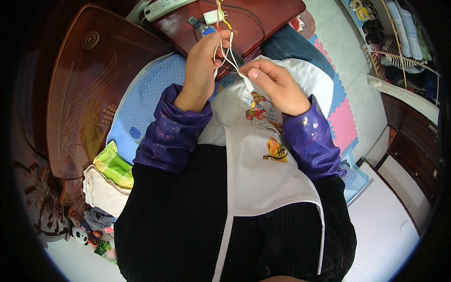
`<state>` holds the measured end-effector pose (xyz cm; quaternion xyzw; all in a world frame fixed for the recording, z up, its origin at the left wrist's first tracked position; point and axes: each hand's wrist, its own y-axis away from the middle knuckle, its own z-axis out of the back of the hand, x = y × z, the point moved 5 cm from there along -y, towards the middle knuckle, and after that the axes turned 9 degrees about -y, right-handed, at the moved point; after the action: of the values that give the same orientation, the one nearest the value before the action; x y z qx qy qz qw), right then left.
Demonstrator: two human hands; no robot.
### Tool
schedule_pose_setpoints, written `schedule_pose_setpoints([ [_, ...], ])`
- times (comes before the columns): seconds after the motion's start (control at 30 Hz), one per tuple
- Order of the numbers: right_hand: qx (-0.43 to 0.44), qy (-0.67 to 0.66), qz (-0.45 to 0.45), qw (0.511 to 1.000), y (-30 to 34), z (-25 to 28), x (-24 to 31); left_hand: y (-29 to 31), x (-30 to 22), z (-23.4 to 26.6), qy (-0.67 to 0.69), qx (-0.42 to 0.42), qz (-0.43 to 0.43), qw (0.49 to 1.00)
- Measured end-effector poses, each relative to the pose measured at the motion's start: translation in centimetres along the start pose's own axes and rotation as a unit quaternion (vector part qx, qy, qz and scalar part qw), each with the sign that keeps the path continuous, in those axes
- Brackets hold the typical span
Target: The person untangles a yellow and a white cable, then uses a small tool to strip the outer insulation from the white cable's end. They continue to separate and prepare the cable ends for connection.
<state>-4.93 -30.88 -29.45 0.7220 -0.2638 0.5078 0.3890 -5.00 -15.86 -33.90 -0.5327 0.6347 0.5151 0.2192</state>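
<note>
Above my lap, a white cable [248,85] splits into thin white wires [231,49]. My right hand [277,86] pinches the cable between thumb and fingers near the split. My left hand [199,65] has its fingers closed around the upper part of the white wires. A yellow wire [224,18] and a reddish wire run from these fingertips toward the top edge; the joint between them is partly hidden. Just beyond my left hand, a white plug-like block [213,17] and a blue-and-black object [203,27] lie on the dark red table [275,16].
A white power strip [168,7] lies at the table's far left. A white printed apron [263,181] covers my lap. To the left stands a carved wooden seat [77,94] with a blue cushion [141,105]. Pink and blue foam mats [343,124] and a clothes rack [399,42] are on the right.
</note>
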Motion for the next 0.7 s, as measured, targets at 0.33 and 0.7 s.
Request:
schedule_pose_setpoints([
  [0.33,-0.131,-0.051,0.043,0.989,-6.7,1.4,-1.3,-0.5,-0.1,-0.4,-0.078,-0.017,-0.034,0.996],
  [0.7,0.059,0.274,0.189,0.941,-7.8,2.0,2.5,-1.5,-1.7,0.3,-0.173,0.046,-0.058,0.982],
])
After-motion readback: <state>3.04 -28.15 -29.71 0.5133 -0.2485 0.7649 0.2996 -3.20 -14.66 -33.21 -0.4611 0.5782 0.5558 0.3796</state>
